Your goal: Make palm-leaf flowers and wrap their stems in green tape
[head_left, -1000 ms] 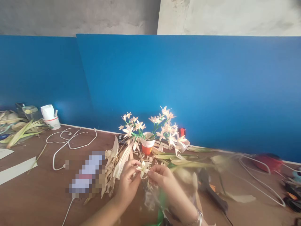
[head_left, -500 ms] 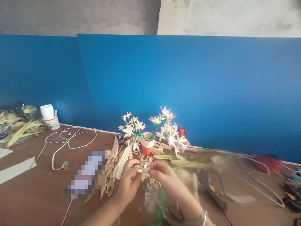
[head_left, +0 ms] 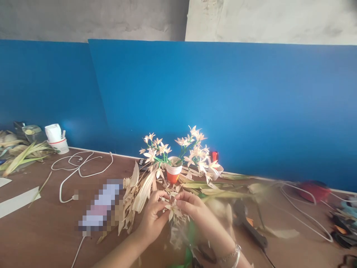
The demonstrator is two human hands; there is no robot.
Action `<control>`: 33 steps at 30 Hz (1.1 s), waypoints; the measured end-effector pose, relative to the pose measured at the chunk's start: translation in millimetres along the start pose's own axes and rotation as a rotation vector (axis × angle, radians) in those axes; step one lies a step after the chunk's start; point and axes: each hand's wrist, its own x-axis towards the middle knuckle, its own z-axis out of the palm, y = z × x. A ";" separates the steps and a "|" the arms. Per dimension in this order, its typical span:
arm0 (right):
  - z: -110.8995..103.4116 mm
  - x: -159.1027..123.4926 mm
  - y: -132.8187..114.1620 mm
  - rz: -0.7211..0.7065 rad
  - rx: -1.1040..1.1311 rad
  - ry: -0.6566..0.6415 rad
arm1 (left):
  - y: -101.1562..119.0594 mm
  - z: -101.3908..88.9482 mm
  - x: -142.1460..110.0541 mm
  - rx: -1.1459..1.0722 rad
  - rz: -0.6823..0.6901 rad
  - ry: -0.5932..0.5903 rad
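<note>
Between my two hands is a small cream flower (head_left: 173, 210) with pointed petals, like dried husk. My left hand (head_left: 156, 214) pinches it from the left, thumb and forefinger at its petals. From the right, the fingertips of my right hand (head_left: 189, 204) close on an upper petal. Just beyond my hands stands an orange-and-white paper cup (head_left: 174, 172), holding green stems with many similar cream flowers (head_left: 198, 152). Dried husks (head_left: 143, 191) lie to the left of the cup. Under my hands are a clear plastic bag (head_left: 177, 236) and husk scraps, partly hidden.
A dark glue gun (head_left: 249, 227) lies right of my right arm. At left are a pixelated phone-like object (head_left: 102, 206), a white cable (head_left: 80, 169) and a white cup (head_left: 58, 144). Green leaves (head_left: 223, 193) lie behind my right hand. A blue panel (head_left: 209, 93) closes the back.
The flower has tipped and moved slightly right and down between my fingers. My right fingertips have shifted from its right side to its top. The view has shifted slightly.
</note>
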 end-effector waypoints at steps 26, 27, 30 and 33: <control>17.4 2.9 35.5 -0.756 -1.228 0.432 | -1.3 7.8 -3.1 0.329 0.011 0.255; 17.4 3.3 35.3 -0.735 -1.195 0.447 | -1.3 8.2 -3.3 0.325 0.017 0.251; 18.7 1.7 31.3 -0.717 -1.157 0.459 | -2.7 8.9 -2.8 0.288 -0.005 0.246; 19.5 -2.0 24.4 -0.737 -1.148 0.407 | -4.9 8.2 -1.0 0.190 -0.098 0.272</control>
